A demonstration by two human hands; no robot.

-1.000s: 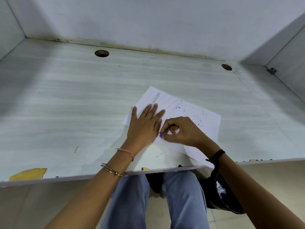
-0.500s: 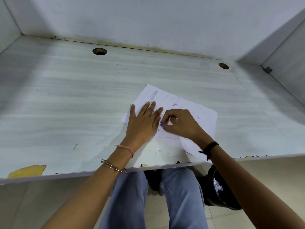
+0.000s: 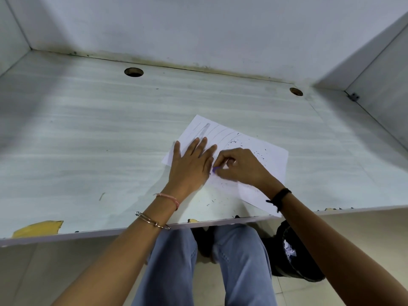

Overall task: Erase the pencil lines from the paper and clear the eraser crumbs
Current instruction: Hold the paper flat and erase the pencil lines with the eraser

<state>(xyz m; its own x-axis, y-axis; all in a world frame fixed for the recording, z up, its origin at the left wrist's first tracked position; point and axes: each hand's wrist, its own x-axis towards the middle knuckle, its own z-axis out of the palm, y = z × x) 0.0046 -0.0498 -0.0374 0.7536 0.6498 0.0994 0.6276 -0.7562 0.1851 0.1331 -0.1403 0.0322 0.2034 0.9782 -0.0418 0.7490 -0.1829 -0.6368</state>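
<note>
Pale desk (image 3: 88, 140) with paper (image 3: 273, 160) askew just 3 o'clock of centre. Left hand (image 3: 191, 165) flat, fingers straight, on the paper's 9 o'clock side; right hand (image 3: 240, 168) at 3 o'clock, pinching a purple eraser (image 3: 215, 170) against the paper. Pencil lines (image 3: 217, 133) at the paper's 11 o'clock, crumbs (image 3: 260, 154) at 1 o'clock.

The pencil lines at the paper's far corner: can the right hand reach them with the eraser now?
Probably yes: the right hand pinches the eraser close by, and the pencil lines lie uncovered beyond the left hand.
</note>
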